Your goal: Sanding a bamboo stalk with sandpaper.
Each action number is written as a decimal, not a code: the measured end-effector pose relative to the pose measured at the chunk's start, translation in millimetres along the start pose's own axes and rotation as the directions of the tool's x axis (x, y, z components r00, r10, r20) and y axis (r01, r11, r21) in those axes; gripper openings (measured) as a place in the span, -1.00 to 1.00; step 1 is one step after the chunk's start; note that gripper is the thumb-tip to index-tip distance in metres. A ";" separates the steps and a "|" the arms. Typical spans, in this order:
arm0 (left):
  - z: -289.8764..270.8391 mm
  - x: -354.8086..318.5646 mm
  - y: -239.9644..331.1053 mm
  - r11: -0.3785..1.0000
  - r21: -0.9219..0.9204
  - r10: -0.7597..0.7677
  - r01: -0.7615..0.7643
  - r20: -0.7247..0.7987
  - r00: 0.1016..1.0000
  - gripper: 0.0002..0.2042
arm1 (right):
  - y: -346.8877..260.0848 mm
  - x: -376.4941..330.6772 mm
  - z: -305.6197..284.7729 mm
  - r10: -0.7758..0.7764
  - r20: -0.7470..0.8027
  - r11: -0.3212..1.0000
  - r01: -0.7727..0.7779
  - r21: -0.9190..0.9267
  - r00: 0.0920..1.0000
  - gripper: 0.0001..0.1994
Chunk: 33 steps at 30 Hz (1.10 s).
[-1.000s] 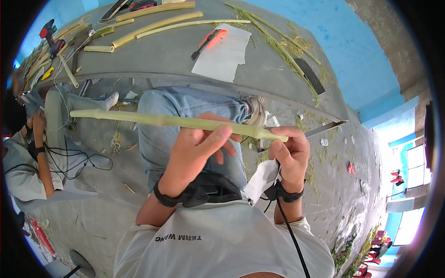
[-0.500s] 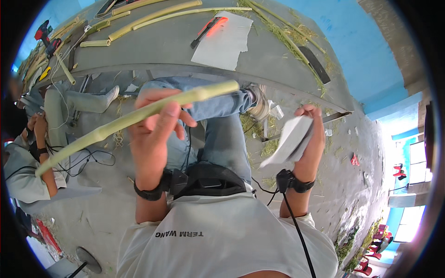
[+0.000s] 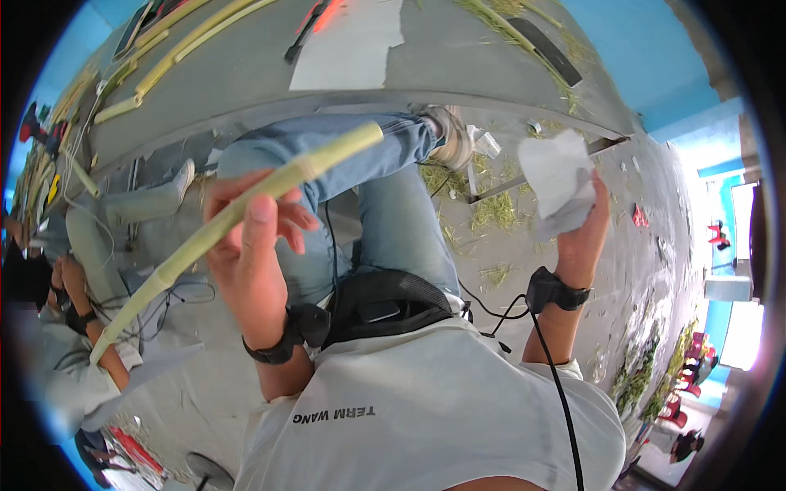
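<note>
The left hand (image 3: 250,254) has its grip closed around a long green stalk (image 3: 237,214), whose long axis runs diagonally from lower left to upper right above the knees. The right hand (image 3: 583,225), well apart, pinches a crumpled white cloth (image 3: 557,176).

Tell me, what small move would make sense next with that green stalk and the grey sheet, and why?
Probably bring the right hand back across to the green stalk. The left hand holds the stalk tilted above the knees, its far end free, while the right hand holds a folded grey sheet raised well apart from it. The sheet touches nothing, so closing that gap looks like the natural step.
</note>
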<state>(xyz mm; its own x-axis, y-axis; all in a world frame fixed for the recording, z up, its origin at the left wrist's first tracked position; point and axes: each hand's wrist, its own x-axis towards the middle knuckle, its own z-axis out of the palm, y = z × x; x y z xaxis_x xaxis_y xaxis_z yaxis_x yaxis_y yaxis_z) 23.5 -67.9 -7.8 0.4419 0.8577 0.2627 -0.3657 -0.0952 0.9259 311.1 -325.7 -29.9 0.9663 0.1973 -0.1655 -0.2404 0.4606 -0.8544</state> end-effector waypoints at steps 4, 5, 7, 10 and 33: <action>3.3 0.4 -8.7 0.998 -0.026 -0.052 0.057 0.173 0.984 -0.74 | 10.8 2.2 1.6 0.031 0.060 1.000 -0.031 -0.007 0.998 -0.60; 4.0 1.1 -9.2 0.997 -0.043 -0.048 0.060 0.233 0.971 -0.76 | 13.1 -0.2 5.2 0.045 0.028 0.999 -0.045 -0.004 0.999 -0.59; 8.1 -0.3 -10.7 0.992 -0.038 -0.098 0.118 0.343 0.934 -0.80 | 19.3 -7.4 16.9 0.055 0.062 0.998 -0.054 -0.016 0.997 -0.58; 18.3 -9.3 -14.1 0.973 0.034 -0.218 0.228 0.461 0.860 -0.82 | 30.5 -22.6 39.9 0.162 0.184 0.987 -0.158 -0.037 0.969 -0.54; -4.1 -9.3 -17.6 0.988 0.058 -0.153 0.142 0.303 0.941 -0.80 | 35.3 -68.2 75.6 0.228 0.764 0.949 0.036 -0.312 0.603 -0.43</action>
<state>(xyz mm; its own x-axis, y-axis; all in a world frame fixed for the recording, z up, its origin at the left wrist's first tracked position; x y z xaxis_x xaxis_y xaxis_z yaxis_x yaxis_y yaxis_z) 22.5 -72.1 -27.7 0.7199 0.6681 0.1881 -0.2513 -0.0018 0.9679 229.7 -257.5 -11.5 0.4576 0.8855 0.0813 -0.1649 0.1743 -0.9708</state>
